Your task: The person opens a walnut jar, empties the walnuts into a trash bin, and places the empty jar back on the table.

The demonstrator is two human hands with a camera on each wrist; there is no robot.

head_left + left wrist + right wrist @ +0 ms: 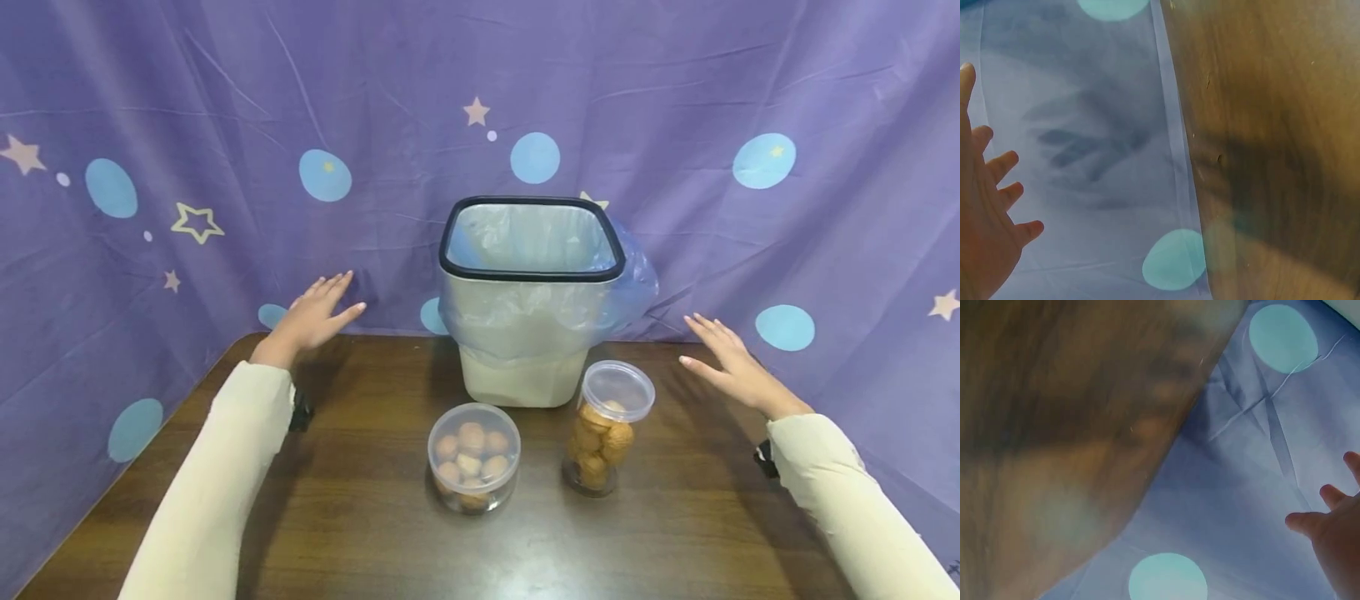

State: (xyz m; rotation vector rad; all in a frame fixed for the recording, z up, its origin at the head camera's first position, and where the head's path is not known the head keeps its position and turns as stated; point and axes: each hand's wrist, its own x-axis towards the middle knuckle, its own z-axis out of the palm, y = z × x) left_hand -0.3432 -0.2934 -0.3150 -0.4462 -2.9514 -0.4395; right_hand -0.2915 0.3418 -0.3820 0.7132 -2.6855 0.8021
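My left hand (pixel 311 317) hovers above the table's far left corner, fingers straight and spread, holding nothing. On the far right, my right hand (pixel 731 367) is held out the same way, its palm bare. Between them, toward the back, stands a whitish trash bin (pixel 517 379) with a black rim, lined with a translucent bluish bag (pixel 525 321) that bulges out at the right. Nearest my right hand is a tall clear jar (pixel 617 392) with walnuts (pixel 600 437) inside. A low round tub (pixel 474 487) with a translucent lid holds several brown round pieces.
The dark brown wooden table (pixel 360 517) ends at the back against a purple curtain (pixel 405 108) printed with stars and blue spots. In the left wrist view, the hand's shadow falls on this cloth beside the table edge.
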